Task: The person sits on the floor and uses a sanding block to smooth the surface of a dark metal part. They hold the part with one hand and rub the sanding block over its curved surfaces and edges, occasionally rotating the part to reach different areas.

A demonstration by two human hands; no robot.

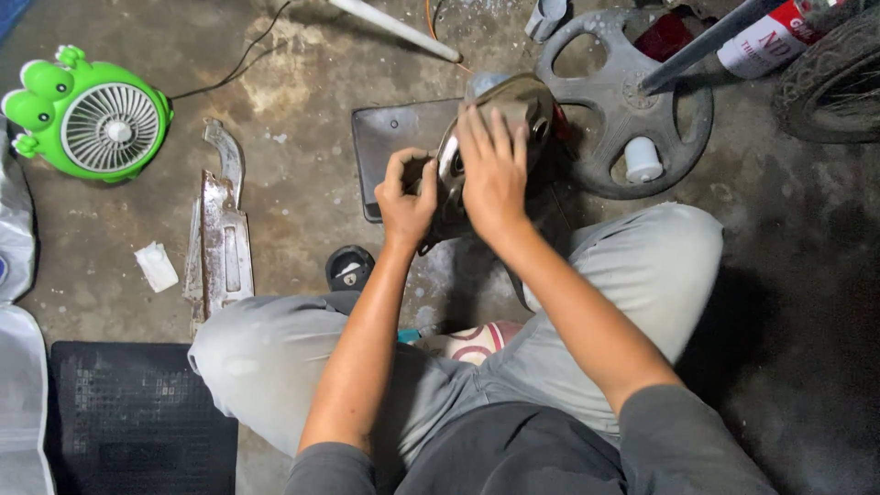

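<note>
Metal, dull and curved, the engine cover stands tilted on the concrete floor between the person's knees, over a dark flat panel. The right hand lies spread flat across its face, pressing it steady; the left hand is curled closed at its edge, though what it pinches cannot be told. Keeping that flat palm firm while the left works seems the sound way. Nearby lie a black wheel cover, a rusty metal guard and a green frog-shaped fan.
</note>
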